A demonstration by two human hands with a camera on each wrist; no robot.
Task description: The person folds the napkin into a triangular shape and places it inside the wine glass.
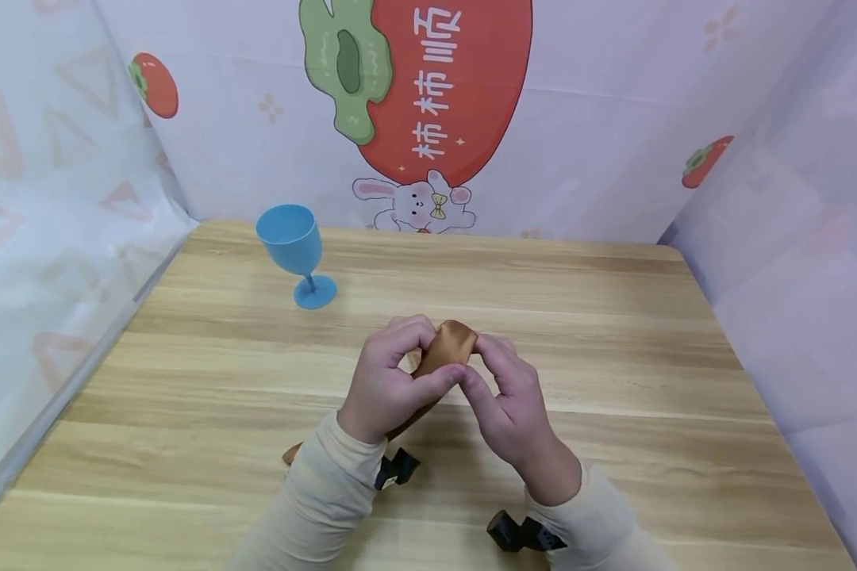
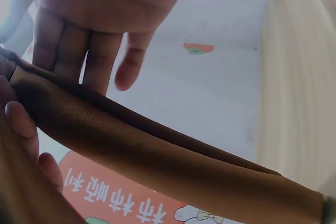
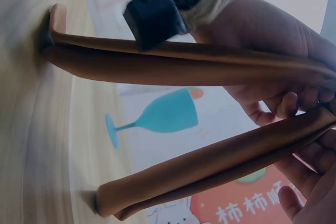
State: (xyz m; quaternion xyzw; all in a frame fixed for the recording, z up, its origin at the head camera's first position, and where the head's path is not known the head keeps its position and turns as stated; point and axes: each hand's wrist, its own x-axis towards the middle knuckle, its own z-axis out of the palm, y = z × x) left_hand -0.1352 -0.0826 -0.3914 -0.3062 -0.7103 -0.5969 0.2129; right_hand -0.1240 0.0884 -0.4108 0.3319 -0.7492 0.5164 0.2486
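Above the middle of the table, a shiny brown satin ribbon (image 1: 451,346) is bent over at the top between the two hands. My left hand (image 1: 389,381) holds it between thumb and fingers. My right hand (image 1: 510,400) pinches its right edge, thumb close to the left thumb. From the hands, two lengths of ribbon (image 3: 157,66) slope down to the tabletop in the right wrist view, their long edges curled inward. One length of the ribbon (image 2: 173,156) crosses the left wrist view in front of several fingers. The exact pinch points are partly hidden there.
A blue plastic goblet (image 1: 293,246) stands upright at the back left of the wooden table (image 1: 614,333). Printed white cloth (image 1: 600,143) hangs behind and at both sides. Black wrist cameras (image 1: 517,531) stick out from the sleeves.
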